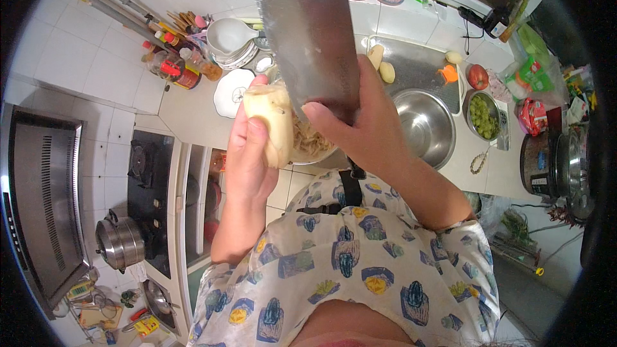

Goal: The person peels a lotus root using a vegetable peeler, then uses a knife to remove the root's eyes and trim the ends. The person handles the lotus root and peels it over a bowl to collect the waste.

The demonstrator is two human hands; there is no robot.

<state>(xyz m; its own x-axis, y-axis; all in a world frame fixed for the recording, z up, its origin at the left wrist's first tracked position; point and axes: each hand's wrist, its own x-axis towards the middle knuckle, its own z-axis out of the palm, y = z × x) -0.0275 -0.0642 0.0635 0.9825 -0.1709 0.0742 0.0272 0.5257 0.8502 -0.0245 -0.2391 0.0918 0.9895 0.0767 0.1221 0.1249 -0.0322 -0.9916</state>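
Observation:
In my left hand (246, 154) I hold a thick, peeled, pale yellow root vegetable (272, 125) upright, thumb pressed on its side. My right hand (376, 120) grips a broad kitchen cleaver (313, 38), its blade rising toward the camera. The handle is mostly hidden by my fingers. Whitish bits cling to the blade's left edge, which stands close to the vegetable's top; I cannot tell if they touch. Below both hands, a bowl of pale brown shreds or peelings (311, 142) is partly covered by the hands and blade.
A steel basin (424, 127) stands beside the metal sink (419, 65), which has peeled pieces (386, 72) at its left. Farther right are a bowl of chopped green vegetable (483, 115) and a red apple (477, 77). Plates (236, 58) and bottles (178, 65) stand left; a pot (120, 241) sits by the stove.

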